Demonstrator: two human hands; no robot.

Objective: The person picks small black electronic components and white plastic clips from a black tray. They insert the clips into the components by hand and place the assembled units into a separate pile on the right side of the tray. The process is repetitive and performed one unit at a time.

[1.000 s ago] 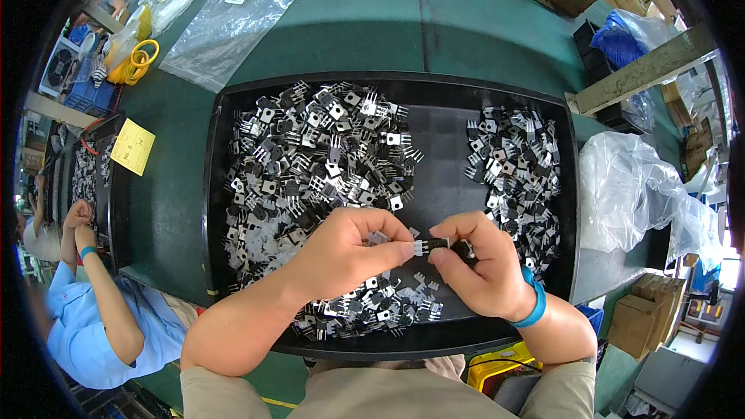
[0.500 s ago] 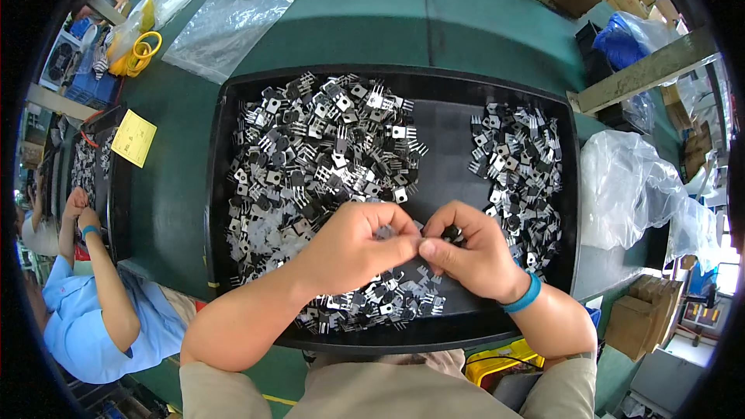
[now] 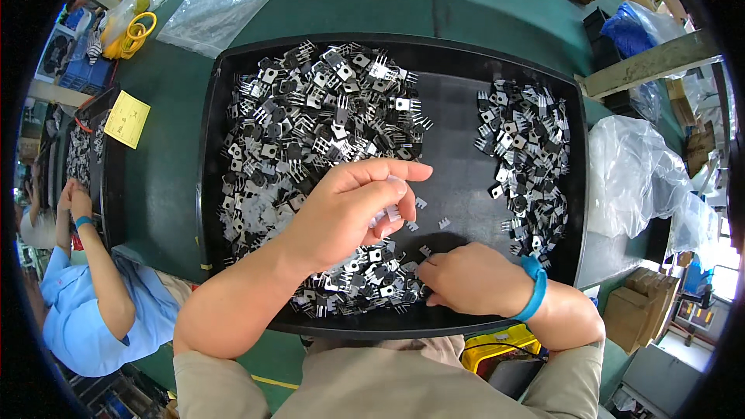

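Note:
A black tray point(image 3: 458, 174) holds heaps of three-legged black and silver transistors point(image 3: 318, 109). Over its middle, my left hand point(image 3: 349, 206) has its index finger stretched out and the other fingers curled round several small white comb-shaped plastic pieces point(image 3: 393, 214). A few more such white pieces point(image 3: 444, 223) lie loose on the tray floor beside it. Lower right of that, my right hand point(image 3: 473, 279), a teal band on its wrist, reaches down at the edge of the near transistor heap point(image 3: 372, 283). Its fingers are curled, and whatever is between the fingertips is hidden.
White pieces point(image 3: 260, 209) lie heaped on the left transistors. A second transistor pile point(image 3: 528, 147) fills the tray's right side. Clear plastic bags point(image 3: 632, 178) lie to the right. A yellow paper point(image 3: 127, 119) and a co-worker in a blue shirt point(image 3: 112, 302) are at left.
My hands, together over the tray half a second ago, have parted. The left rose slightly with the white pieces; the right dropped to the near heap. The tray appears slightly higher in view.

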